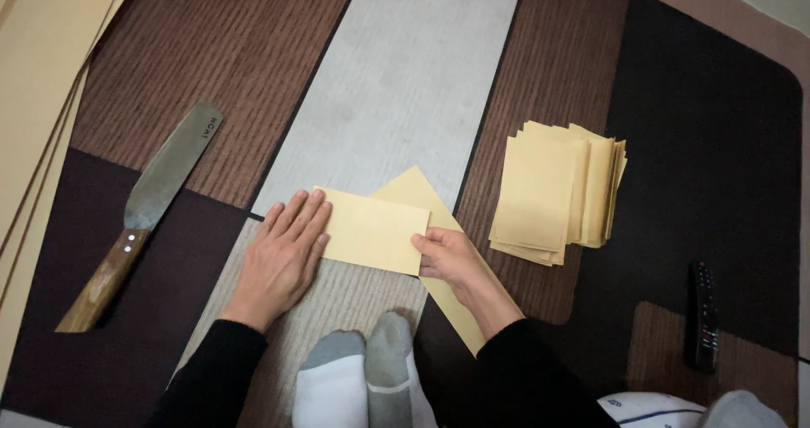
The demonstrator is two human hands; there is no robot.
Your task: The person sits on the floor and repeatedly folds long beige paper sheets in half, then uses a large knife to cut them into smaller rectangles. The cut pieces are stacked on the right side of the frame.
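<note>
Paper is what I have under both hands in the head view, a yellow sheet (396, 225) partly folded on the striped rug (396, 73), just ahead of my socked feet (363, 377). My left hand (283, 255) lies flat on the rug with its fingers held together and straight, their tips pressing the left edge of the folded flap. My right hand (451, 259) pinches the flap's lower right corner between thumb and fingers, holding it down over the rest of the sheet, which sticks out as a pointed corner behind the flap and as a strip running back toward my right sleeve. I judge this fold to be laid over but not yet creased flat. To the right of the sheet, apart from it, sits a stack of folded yellow papers (553, 192), fanned a little at its far edge, so a fair number look done. Left of the sheet, well apart, lies a broad knife with a wooden handle (143, 213), untouched, and beyond it large uncut sheets (34, 82) wait at the rug's edge. A dark remote (703, 314) lies further right than the stack.
</note>
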